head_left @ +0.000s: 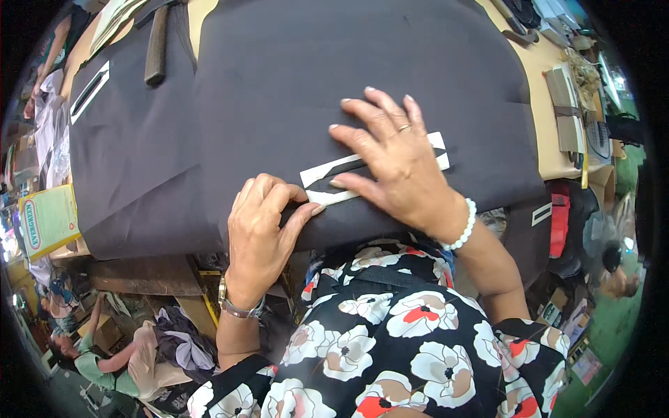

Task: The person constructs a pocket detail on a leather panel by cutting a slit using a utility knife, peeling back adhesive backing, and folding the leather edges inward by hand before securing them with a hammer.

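Dark grey fabric [279,83] covers most of the table in front of me. On it, near its front edge, lies a white rectangular strip [331,168] with a long slot down its middle, and dark cloth shows in the slot. My left hand [261,226] has thumb and forefinger closed at the strip's left end. Fingers spread, my right hand [404,167] lies across the strip's middle and right part and hides some of it. A similar white slotted strip [90,92] is on the fabric at the far left, and another white strip [541,214] shows at the right.
A wooden handle [157,52] lies on the fabric at the back left. A green and white printed package [49,221] is at the left table edge. Bundled cards [566,108] sit on the tabletop [540,76] at right. Another person [115,359] sits at lower left.
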Tool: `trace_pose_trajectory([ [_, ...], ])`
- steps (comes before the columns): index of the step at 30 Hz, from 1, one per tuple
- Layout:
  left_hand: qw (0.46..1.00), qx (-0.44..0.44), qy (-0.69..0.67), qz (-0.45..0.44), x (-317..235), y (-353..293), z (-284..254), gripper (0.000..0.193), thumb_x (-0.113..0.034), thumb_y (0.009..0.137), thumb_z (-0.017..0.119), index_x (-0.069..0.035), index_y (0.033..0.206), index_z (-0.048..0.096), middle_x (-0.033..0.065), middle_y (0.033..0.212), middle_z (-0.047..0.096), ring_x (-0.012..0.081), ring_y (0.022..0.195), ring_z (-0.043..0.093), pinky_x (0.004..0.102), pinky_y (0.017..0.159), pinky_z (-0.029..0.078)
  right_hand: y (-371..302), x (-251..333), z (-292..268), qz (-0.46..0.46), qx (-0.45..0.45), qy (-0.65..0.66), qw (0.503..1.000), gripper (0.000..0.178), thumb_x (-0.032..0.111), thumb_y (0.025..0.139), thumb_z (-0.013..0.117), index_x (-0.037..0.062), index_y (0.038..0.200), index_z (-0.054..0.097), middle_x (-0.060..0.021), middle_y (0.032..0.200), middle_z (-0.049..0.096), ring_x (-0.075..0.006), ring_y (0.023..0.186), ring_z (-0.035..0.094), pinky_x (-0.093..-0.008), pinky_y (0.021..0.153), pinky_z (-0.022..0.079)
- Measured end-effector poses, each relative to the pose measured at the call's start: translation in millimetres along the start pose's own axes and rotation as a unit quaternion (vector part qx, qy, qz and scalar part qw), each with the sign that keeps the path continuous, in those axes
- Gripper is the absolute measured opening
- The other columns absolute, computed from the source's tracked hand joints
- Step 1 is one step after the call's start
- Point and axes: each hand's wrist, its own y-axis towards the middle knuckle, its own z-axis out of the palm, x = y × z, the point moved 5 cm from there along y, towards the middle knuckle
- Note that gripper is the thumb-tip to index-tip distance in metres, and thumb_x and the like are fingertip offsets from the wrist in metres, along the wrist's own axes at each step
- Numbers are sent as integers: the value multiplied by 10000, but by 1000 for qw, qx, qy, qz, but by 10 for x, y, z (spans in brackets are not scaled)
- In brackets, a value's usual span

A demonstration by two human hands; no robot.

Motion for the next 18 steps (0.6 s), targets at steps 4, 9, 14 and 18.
trace_pose_trajectory([
  [4,1000,9,9,1,-43,20,19,188,-76,692,752,-19,789,601,82,784,562,239,730,540,343,660,429,33,184,102,-21,6,32,999,561,411,744,693,85,1177,549,-138,1300,449,-352,1282,346,-599,1025,250],
  [9,985,-148,62,-55,49,-117,-198,341,-184,740,748,-26,1015,624,124,1006,601,292,963,558,391,829,439,-51,-280,-504,71,-54,-60,994,547,417,805,642,61,1208,541,-169,1324,443,-373,1277,367,-569,1035,250],
  [14,955,-226,131,-144,320,-208,-188,386,-199,903,580,17,1220,541,214,1225,554,334,1130,529,419,953,405,-482,-1111,-951,248,-88,-245,933,532,444,866,558,45,1217,561,-194,1344,427,-377,1294,341,-605,1036,248],
  [18,952,-192,187,-148,266,-210,-80,304,-140,909,562,32,1157,589,219,1111,621,350,1009,598,417,924,429,-672,-1218,-915,297,-68,-301,904,456,380,876,570,58,1199,588,-179,1343,438,-379,1291,348,-616,1035,249],
])
